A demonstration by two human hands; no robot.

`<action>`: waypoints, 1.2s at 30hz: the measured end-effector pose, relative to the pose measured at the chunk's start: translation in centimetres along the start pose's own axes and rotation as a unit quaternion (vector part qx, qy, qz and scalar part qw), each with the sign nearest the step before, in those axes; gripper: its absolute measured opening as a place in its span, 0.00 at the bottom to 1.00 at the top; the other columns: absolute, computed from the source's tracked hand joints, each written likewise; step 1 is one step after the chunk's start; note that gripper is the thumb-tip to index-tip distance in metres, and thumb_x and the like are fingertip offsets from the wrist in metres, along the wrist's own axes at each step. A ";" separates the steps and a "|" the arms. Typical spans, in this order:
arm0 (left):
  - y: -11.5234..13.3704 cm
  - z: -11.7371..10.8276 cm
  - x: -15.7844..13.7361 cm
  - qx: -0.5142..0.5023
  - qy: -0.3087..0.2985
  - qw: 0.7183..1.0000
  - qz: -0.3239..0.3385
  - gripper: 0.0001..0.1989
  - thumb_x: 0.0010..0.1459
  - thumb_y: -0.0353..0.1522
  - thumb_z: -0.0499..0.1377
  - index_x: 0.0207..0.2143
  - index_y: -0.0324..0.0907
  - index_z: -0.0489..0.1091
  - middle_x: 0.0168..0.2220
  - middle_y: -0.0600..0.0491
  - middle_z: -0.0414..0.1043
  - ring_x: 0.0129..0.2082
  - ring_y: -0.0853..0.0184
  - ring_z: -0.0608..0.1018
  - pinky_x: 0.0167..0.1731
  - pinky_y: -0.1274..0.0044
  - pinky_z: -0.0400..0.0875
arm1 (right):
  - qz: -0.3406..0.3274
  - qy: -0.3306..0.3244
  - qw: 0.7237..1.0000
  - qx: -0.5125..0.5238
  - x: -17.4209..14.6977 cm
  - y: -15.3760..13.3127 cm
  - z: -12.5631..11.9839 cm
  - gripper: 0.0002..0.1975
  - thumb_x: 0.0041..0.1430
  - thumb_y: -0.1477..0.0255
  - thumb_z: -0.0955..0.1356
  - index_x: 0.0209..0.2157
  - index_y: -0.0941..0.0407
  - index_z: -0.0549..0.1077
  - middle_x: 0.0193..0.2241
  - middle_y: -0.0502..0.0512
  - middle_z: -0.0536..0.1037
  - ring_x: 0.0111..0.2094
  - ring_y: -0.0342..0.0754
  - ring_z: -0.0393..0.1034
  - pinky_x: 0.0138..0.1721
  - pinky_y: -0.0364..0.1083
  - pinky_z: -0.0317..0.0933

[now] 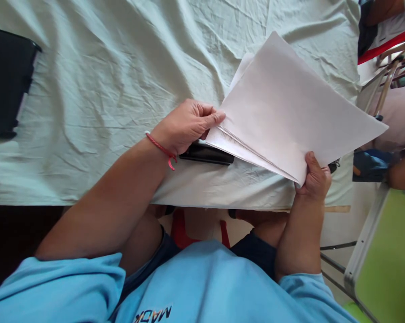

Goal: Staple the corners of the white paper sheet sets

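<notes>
Several white sheets of paper (289, 98) are held tilted above the cloth, the top one blank on the side I see. Printed lines show on a lower sheet near the left corner. My left hand (192, 123), with a red string bracelet at the wrist, pinches that corner between thumb and fingers. My right hand (314, 177) grips the near right corner, thumb on top and fingers hidden beneath. Under the papers, beside my left hand, lies a black oblong object (209, 154), partly covered; its kind I cannot make out.
A pale green cloth (104, 58) with wrinkles covers the table. At the far left lies a black flat case-like object (9, 83). A green-topped folding piece of furniture (387, 260) stands at right. Parts of other people (399, 116) show at the right edge.
</notes>
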State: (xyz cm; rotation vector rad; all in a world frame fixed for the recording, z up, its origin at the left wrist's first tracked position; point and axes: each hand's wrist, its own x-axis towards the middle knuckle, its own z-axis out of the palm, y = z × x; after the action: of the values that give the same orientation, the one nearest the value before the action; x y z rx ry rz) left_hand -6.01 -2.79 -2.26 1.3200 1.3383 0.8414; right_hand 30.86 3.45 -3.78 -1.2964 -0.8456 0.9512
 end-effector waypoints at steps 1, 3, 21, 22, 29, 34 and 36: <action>0.2 0.1 0.0 -0.033 0.033 0.999 -0.011 0.19 0.73 0.50 0.65 0.43 0.43 0.80 0.28 0.52 0.74 0.32 0.64 0.76 0.34 0.72 0.72 | -0.003 0.001 1.000 0.002 0.0 0.0 0.0 0.32 0.44 0.69 0.88 0.51 0.61 0.83 0.54 0.59 0.88 0.56 0.50 0.85 0.68 0.51 0.81; 0.7 0.4 -0.2 -0.095 0.074 0.992 -0.034 0.14 0.67 0.43 0.73 0.36 0.42 0.79 0.28 0.53 0.73 0.31 0.67 0.75 0.33 0.74 0.72 | -0.009 0.003 1.000 0.006 0.1 -0.1 0.0 0.32 0.45 0.67 0.88 0.51 0.61 0.83 0.54 0.59 0.88 0.58 0.52 0.85 0.71 0.53 0.79; 1.7 1.1 -0.3 -0.226 0.112 0.966 -0.054 0.17 0.63 0.26 0.75 0.25 0.41 0.74 0.23 0.57 0.67 0.22 0.73 0.67 0.27 0.77 0.64 | -0.011 0.005 1.000 0.026 -0.1 -0.2 0.1 0.30 0.52 0.71 0.85 0.55 0.65 0.82 0.58 0.64 0.86 0.65 0.54 0.83 0.76 0.53 0.74; 1.7 1.1 -0.3 -0.234 0.116 0.963 -0.060 0.17 0.64 0.26 0.74 0.24 0.41 0.73 0.23 0.57 0.66 0.22 0.73 0.66 0.27 0.77 0.64 | -0.011 0.007 1.000 0.026 -0.1 -0.2 0.1 0.31 0.52 0.71 0.85 0.55 0.65 0.82 0.58 0.64 0.87 0.64 0.53 0.83 0.76 0.53 0.74; 2.3 1.5 0.4 -0.338 0.198 0.917 -0.079 0.15 0.69 0.18 0.59 0.29 0.39 0.77 0.27 0.55 0.69 0.25 0.73 0.69 0.24 0.81 0.58 | -0.002 0.010 1.000 0.020 -0.6 -0.3 0.5 0.31 0.51 0.71 0.86 0.55 0.65 0.82 0.58 0.65 0.86 0.66 0.55 0.82 0.76 0.53 0.74; 2.1 1.7 0.4 -0.329 0.205 0.921 -0.048 0.16 0.73 0.24 0.66 0.29 0.39 0.77 0.28 0.54 0.70 0.25 0.74 0.68 0.26 0.82 0.62 | 0.009 -0.001 1.000 0.012 -0.8 -0.2 0.5 0.32 0.49 0.70 0.86 0.55 0.64 0.82 0.59 0.63 0.86 0.65 0.54 0.82 0.76 0.54 0.75; 1.9 1.7 0.4 -0.299 0.217 0.928 -0.041 0.15 0.65 0.18 0.69 0.27 0.40 0.75 0.26 0.57 0.67 0.25 0.74 0.66 0.28 0.81 0.64 | 0.010 -0.008 1.000 0.012 -0.8 -0.2 0.5 0.32 0.49 0.69 0.87 0.55 0.63 0.83 0.59 0.61 0.86 0.64 0.53 0.83 0.76 0.54 0.75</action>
State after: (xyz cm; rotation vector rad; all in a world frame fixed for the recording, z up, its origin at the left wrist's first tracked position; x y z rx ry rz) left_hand -3.80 -2.38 -0.90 0.6119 1.3007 1.4042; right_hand 30.14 2.85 -3.56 -1.2818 -0.8322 0.9859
